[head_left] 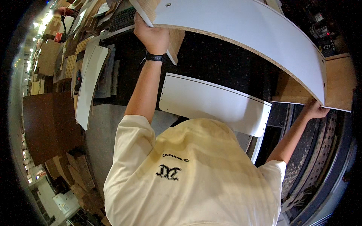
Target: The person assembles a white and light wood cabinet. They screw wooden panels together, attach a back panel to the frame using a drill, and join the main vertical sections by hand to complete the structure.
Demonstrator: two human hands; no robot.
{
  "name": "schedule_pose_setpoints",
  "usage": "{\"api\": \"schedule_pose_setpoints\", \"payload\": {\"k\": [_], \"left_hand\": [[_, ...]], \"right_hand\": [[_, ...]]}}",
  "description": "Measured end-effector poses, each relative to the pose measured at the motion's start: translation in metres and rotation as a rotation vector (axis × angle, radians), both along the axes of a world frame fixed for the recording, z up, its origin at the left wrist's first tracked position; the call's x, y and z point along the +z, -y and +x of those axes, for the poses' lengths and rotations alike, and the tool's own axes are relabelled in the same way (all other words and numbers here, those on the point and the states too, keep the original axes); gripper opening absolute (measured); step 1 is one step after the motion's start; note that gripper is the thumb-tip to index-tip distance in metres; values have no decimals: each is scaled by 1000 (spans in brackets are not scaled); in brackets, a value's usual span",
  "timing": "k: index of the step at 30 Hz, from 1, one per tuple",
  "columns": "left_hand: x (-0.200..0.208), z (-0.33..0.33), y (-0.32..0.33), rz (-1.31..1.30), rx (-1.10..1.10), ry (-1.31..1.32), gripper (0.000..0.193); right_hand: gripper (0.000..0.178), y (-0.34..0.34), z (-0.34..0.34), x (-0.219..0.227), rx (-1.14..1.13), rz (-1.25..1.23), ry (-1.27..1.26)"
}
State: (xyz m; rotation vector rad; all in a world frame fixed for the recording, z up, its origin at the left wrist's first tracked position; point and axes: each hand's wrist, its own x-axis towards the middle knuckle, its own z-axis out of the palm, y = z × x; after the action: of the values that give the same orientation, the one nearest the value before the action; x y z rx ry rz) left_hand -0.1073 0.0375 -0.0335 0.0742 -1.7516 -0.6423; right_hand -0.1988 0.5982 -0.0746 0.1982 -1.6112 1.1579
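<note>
A long white furniture frame [245,30], with raw chipboard edges and wood-toned boards at both ends, spans the far side in front of me. My left hand [152,35], a dark watch on its wrist, is closed around the frame's left end; the fingertips are partly hidden. At the right, my right hand [315,110] grips the lower corner of the other end, its fingers mostly behind the board. Nearer to my body lies a loose white panel [215,101] with small holes along its short edges.
Another white panel [90,88] leans at the left, beside a power tool [77,81]. A keyboard [125,19] sits at the far left, near stacked boards. A large brown board [52,124] stands lower left. Machine rails [320,150] run along the right. A person's arm [67,12] shows far left.
</note>
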Motion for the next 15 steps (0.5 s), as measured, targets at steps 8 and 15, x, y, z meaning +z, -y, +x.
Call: {"api": "schedule_pose_setpoints", "payload": {"k": [8, 15], "left_hand": [[34, 16, 20, -363, 294, 28, 32], [47, 71, 0, -111, 247, 18, 38]], "right_hand": [[34, -27, -3, 33, -101, 137, -16], [33, -31, 23, 54, -119, 220, 5]]}}
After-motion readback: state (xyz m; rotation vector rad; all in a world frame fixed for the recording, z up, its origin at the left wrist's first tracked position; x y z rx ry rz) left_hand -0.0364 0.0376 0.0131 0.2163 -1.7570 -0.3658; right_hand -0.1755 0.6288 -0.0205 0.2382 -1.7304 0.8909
